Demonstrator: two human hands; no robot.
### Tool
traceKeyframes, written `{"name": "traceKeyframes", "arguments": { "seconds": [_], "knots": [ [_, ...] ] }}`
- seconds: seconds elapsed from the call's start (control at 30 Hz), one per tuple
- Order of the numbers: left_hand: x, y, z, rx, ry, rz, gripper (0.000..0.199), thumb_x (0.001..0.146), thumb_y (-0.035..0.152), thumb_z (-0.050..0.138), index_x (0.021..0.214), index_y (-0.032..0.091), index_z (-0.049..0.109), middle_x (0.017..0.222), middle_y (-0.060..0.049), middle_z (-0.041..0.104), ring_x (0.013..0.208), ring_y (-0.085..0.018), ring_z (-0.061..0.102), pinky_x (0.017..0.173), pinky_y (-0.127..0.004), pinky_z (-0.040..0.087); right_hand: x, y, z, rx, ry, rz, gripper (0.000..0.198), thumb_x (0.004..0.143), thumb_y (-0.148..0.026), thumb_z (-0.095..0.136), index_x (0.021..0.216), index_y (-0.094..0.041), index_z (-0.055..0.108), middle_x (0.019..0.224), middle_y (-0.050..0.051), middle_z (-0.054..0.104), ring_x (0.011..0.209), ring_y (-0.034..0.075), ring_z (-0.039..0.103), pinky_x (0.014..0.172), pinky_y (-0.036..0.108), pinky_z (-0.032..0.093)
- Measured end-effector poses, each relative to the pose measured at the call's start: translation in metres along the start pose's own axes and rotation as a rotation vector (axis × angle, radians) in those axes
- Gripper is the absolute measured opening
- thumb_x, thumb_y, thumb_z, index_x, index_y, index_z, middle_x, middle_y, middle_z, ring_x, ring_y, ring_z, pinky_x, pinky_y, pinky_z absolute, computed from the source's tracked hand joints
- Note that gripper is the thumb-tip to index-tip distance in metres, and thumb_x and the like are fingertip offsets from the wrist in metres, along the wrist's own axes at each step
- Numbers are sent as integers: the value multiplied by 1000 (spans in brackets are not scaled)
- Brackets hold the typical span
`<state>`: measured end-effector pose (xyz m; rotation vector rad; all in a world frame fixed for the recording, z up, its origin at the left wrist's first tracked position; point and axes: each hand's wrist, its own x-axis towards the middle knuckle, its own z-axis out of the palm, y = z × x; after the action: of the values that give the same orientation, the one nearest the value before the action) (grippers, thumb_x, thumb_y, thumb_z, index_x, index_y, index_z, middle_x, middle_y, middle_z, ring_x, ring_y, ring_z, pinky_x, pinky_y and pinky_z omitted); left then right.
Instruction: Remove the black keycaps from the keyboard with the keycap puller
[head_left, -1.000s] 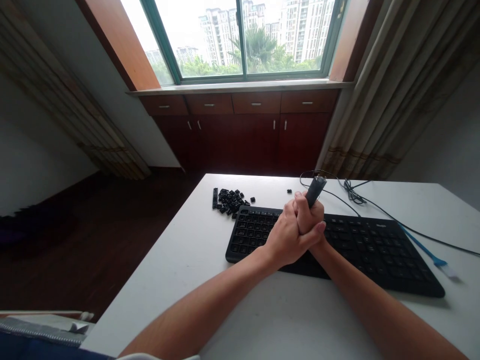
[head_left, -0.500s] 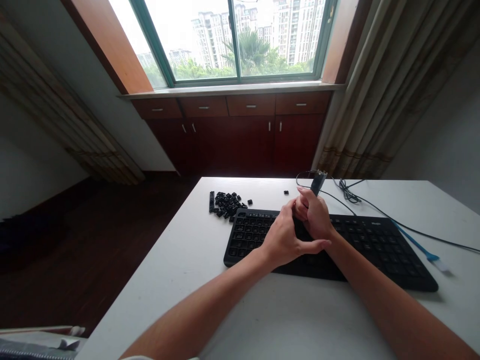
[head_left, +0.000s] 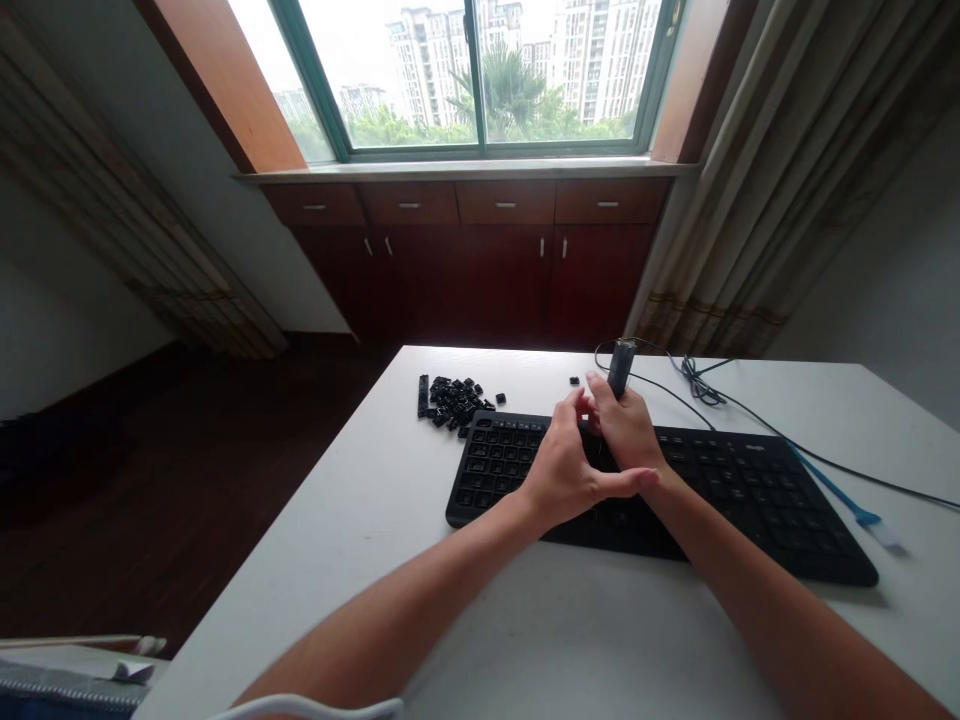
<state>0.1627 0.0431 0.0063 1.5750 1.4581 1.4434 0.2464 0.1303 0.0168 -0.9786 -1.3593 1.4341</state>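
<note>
A black keyboard (head_left: 750, 490) lies across the white table, and the left part of it shows bare square sockets where keycaps are off. Upright in my right hand (head_left: 626, 430) is a tool with a thick dark handle (head_left: 620, 370); my fingers wrap round it, and its lower end is hidden behind my hands. My left hand (head_left: 559, 470) is curved over the middle of the keyboard, thumb stretched out towards my right wrist and fingers close to my right fingers. Nothing shows in it. Loose black keycaps (head_left: 454, 400) form a pile beyond the keyboard's left corner.
One single keycap (head_left: 574, 380) lies near the table's far edge. A black cable (head_left: 701, 385) is coiled behind the keyboard and runs off right. To the right lies a blue brush (head_left: 862, 516) with pale bristles. Cabinets (head_left: 480, 280) stand under the window.
The dark-handled tool in my right hand has tipped from leaning right to nearly upright, and my right hand has turned with it. My left hand stays about where it was.
</note>
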Motion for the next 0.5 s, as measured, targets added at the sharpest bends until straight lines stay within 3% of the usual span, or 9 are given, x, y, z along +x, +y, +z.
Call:
{"name": "traceKeyframes", "arguments": {
  "seconds": [0.23, 0.37, 0.5],
  "knots": [
    [1, 3, 1, 50, 15, 20, 106, 63, 56, 91, 145, 18, 38, 131, -15, 54, 122, -34, 56, 106, -51, 52, -15, -3, 1, 34, -322, -143, 43, 92, -52, 65, 68, -21, 47, 61, -4, 43, 56, 12, 41, 52, 27, 38],
    [2, 4, 4, 92, -24, 6, 98, 66, 54, 90, 144, 21, 39, 127, -12, 56, 115, -32, 59, 99, -50, 55, -18, -1, -1, 47, -237, -234, 46, 95, -48, 62, 63, -22, 42, 59, -4, 38, 55, 12, 39, 52, 28, 37],
    [2, 6, 6, 148, -43, 20, 93, 73, 53, 84, 147, 22, 37, 135, -14, 53, 126, -35, 54, 108, -53, 48, -20, 1, 3, 88, -106, -253, 49, 93, -48, 64, 59, -23, 39, 56, -4, 36, 54, 12, 38, 52, 28, 38]
  ]
}}
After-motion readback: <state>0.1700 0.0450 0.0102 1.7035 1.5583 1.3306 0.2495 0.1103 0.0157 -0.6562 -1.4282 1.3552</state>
